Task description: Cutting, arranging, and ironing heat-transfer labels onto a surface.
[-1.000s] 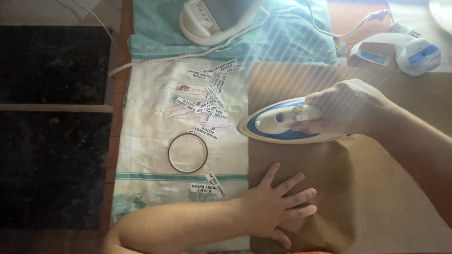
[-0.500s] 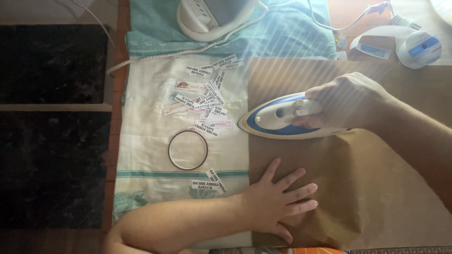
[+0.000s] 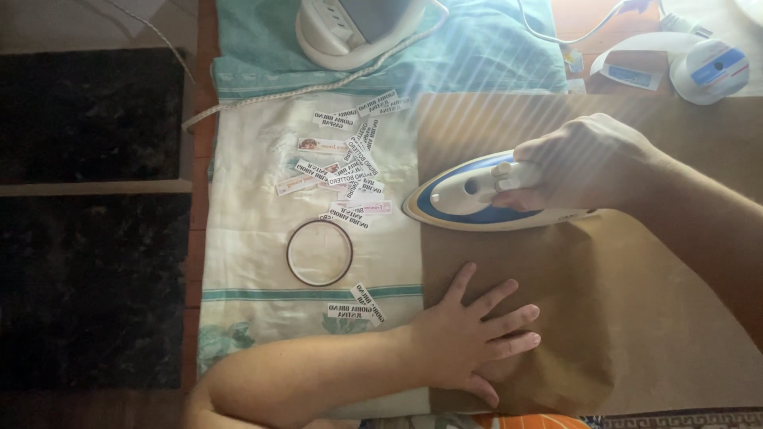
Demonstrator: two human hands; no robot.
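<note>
My right hand (image 3: 588, 163) grips the handle of a blue and white iron (image 3: 477, 195), which lies flat on a sheet of brown paper (image 3: 636, 318) with its tip pointing left at the paper's left edge. My left hand (image 3: 469, 338) presses flat on the lower left part of that paper, fingers spread, holding nothing. The paper covers the right half of a pale cloth (image 3: 246, 262) spread over the board.
Several small white printed labels (image 3: 350, 167) lie scattered on the cloth, two more (image 3: 358, 306) near my left wrist. A thin dark ring (image 3: 319, 253) lies between them. An iron base station (image 3: 358, 28) with cord sits at the top, a white tape dispenser (image 3: 699, 67) top right.
The iron and my right hand have shifted slightly left along the paper. My left hand has stayed pressed in the same spot.
</note>
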